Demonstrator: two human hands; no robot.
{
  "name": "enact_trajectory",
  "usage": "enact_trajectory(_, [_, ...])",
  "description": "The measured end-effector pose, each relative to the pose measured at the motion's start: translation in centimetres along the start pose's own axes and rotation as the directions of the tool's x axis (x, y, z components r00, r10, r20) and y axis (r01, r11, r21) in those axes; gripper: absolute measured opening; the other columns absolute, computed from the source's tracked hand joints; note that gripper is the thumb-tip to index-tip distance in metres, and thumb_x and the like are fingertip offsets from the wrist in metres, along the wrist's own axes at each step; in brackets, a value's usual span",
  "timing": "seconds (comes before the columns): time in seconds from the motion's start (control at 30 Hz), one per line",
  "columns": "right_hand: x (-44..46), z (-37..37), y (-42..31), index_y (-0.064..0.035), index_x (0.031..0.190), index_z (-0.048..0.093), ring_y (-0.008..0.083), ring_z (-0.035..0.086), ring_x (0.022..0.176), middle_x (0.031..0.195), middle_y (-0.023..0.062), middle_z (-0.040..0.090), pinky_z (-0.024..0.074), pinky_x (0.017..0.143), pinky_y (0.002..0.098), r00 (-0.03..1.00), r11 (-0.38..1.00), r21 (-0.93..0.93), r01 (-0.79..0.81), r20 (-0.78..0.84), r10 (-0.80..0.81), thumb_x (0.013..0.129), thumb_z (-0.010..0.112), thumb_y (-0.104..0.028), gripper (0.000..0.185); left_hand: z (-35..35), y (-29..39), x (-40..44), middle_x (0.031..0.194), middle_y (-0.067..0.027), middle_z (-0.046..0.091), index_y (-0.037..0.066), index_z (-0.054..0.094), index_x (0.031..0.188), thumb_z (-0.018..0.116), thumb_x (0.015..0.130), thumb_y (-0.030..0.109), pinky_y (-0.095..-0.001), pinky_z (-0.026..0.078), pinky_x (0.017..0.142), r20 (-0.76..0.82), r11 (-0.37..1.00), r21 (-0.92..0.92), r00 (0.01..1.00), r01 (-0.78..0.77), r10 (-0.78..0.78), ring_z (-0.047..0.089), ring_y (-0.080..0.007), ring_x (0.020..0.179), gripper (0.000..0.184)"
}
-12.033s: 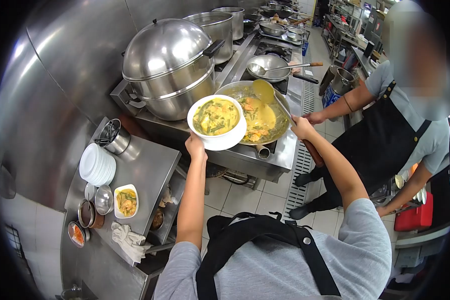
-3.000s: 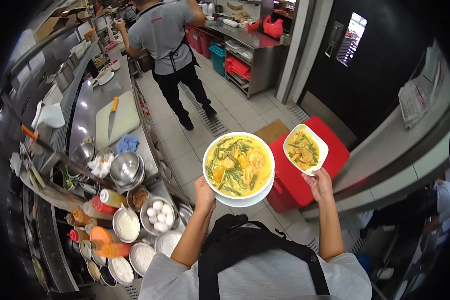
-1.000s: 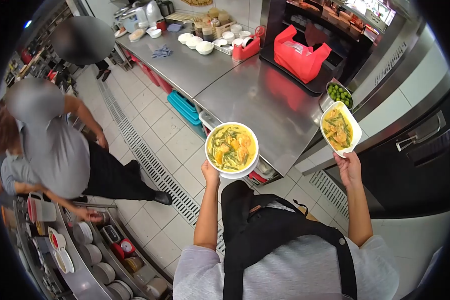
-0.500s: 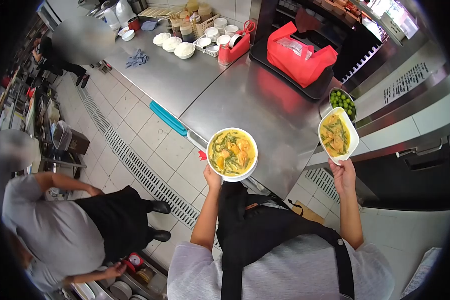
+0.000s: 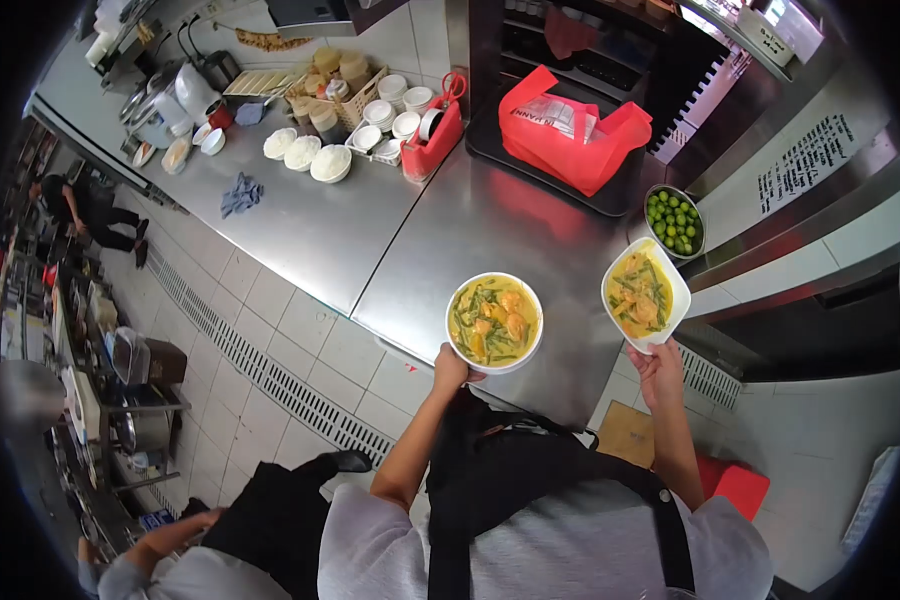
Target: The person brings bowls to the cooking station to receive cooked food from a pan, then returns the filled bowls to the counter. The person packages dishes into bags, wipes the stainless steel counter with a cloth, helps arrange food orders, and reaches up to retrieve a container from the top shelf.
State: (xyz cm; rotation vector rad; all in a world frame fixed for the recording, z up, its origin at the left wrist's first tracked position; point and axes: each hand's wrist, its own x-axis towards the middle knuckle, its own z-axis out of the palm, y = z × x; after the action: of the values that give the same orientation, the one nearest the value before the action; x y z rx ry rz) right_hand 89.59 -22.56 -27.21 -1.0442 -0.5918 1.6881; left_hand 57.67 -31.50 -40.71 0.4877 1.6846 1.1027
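My left hand grips a round white bowl by its near left side, over the front edge of the steel counter. Yellow curry with green beans and orange chunks fills it. On the right, my right hand holds a squarish white bowl by its near rim, with a similar yellow stew inside. That bowl is close to a metal bowl of small green limes. The fingers beneath both bowls are partly hidden.
A red bag sits on a black tray at the back. Rice bowls, sauce bottles and a blue cloth are on the steel counter. A co-worker stands at lower left, near a floor drain.
The round bowl has moved right, further over the counter. The squarish bowl has shifted left and slightly down, so the two are closer together. The camera view has turned, and the co-worker appears lower.
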Motion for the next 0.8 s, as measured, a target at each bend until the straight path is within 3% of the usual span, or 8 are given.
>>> enact_trajectory(0.2, [-0.9, -1.1, 1.1, 0.0005, 0.110, 0.038, 0.0225, 0.062, 0.071, 0.092, 0.0157, 0.058, 0.0544, 0.060, 0.0275, 0.994, 0.999, -0.024, 0.024, -0.109, -0.027, 0.078, 0.042, -0.002, 0.032, 3.6, 1.9, 8.2, 0.094, -0.0336, 0.050, -0.018, 0.029, 0.097, 0.041, 0.085, 0.013, -0.0373, 0.055, 0.042, 0.076, 0.990, -0.133, 0.996, -0.036, 0.047, 0.061, -0.0377, 0.062, 0.035])
enact_trajectory(0.43, [-2.2, -1.5, 2.5, 0.0005, 0.113, 0.037, 0.0233, 0.063, 0.067, 0.090, 0.0166, 0.059, 0.0551, 0.058, 0.0277, 0.990, 0.999, -0.001, 0.037, -0.135, -0.037, 0.078, 0.041, -0.001, 0.035, 8.5, 5.9, 14.0, 0.091, -0.0298, 0.050, -0.011, 0.024, 0.106, 0.033, 0.088, 0.007, -0.0357, 0.056, 0.043, 0.041, 0.964, -0.238, 0.990, -0.121, 0.134, 0.062, -0.0350, 0.060, 0.027])
enact_trajectory(0.6, [-3.5, -1.3, 3.4, 0.0016, 0.113, 0.036, 0.0249, 0.063, 0.067, 0.090, 0.0184, 0.059, 0.0552, 0.058, 0.0283, 0.994, 0.998, -0.014, 0.055, -0.095, -0.056, 0.077, 0.041, 0.000, 0.036, 10.3, 5.8, 15.0, 0.082, -0.0252, 0.054, 0.002, 0.015, 0.115, 0.033, 0.089, 0.009, -0.0376, 0.055, 0.048, 0.046, 0.936, -0.351, 0.999, 0.009, 0.008, 0.061, -0.0318, 0.058, 0.032])
enact_trajectory(0.67, [-4.4, -0.6, 4.0, 0.0019, 0.113, 0.037, 0.0256, 0.063, 0.067, 0.090, 0.0189, 0.059, 0.0552, 0.057, 0.0286, 0.997, 0.998, -0.015, 0.059, -0.051, -0.060, 0.077, 0.041, 0.000, 0.036, 9.9, 4.3, 13.6, 0.081, -0.0241, 0.055, 0.003, 0.022, 0.112, 0.036, 0.090, 0.013, -0.0370, 0.054, 0.050, 0.036, 0.944, -0.331, 0.999, 0.021, -0.010, 0.061, -0.0330, 0.060, 0.028])
enact_trajectory(0.73, [-4.4, 0.3, 4.8, 0.0012, 0.114, 0.036, 0.0266, 0.063, 0.068, 0.092, 0.0193, 0.058, 0.0549, 0.057, 0.0293, 0.999, 0.998, -0.050, 0.023, 0.038, -0.021, 0.077, 0.041, 0.000, 0.037, 8.9, 2.4, 11.9, 0.079, -0.0205, 0.057, 0.002, 0.032, 0.106, 0.041, 0.089, 0.020, -0.0363, 0.054, 0.050, 0.216, 0.962, -0.243, 0.974, 0.121, -0.068, 0.061, -0.0314, 0.059, 0.026])
enact_trajectory(0.8, [-5.3, 0.3, 5.9, 0.0005, 0.114, 0.036, 0.0267, 0.063, 0.069, 0.093, 0.0195, 0.058, 0.0547, 0.057, 0.0301, 0.993, 0.997, -0.076, -0.011, 0.113, 0.020, 0.076, 0.041, 0.001, 0.038, 7.3, -0.7, 7.0, 0.079, -0.0166, 0.059, 0.003, 0.041, 0.099, 0.044, 0.089, 0.026, -0.0363, 0.053, 0.050, 0.362, 0.986, -0.129, 0.931, 0.101, -0.048, 0.061, -0.0280, 0.059, 0.025])
